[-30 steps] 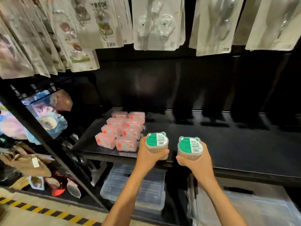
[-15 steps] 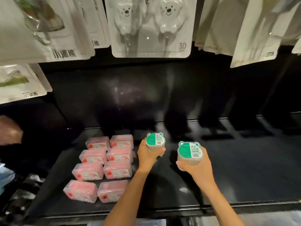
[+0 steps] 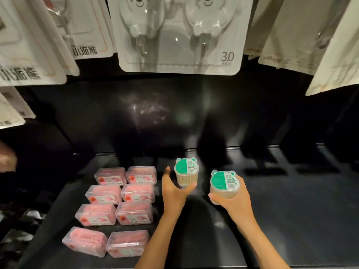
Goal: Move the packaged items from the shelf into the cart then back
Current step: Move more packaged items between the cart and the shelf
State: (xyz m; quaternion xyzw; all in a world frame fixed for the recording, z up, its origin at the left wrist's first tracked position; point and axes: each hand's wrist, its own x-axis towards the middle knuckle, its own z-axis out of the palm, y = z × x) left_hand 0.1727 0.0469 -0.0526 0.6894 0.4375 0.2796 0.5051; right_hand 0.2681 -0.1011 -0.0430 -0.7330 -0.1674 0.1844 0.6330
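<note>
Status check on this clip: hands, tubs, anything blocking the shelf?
Left hand open, fingers spread beside the left green-lid tub on the shelf. Right hand grips the second tub, held up. Pink boxes left, shelf right clear.

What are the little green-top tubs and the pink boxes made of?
The tubs look like clear hard plastic: pale thin sticks show through the wall. Their green tops are probably glossy paper or film labels, printed with a barcode. The pink boxes also seem to be clear, shiny plastic, since light glints on their lids and the pink contents show through. What the contents are made of is unclear.
</note>
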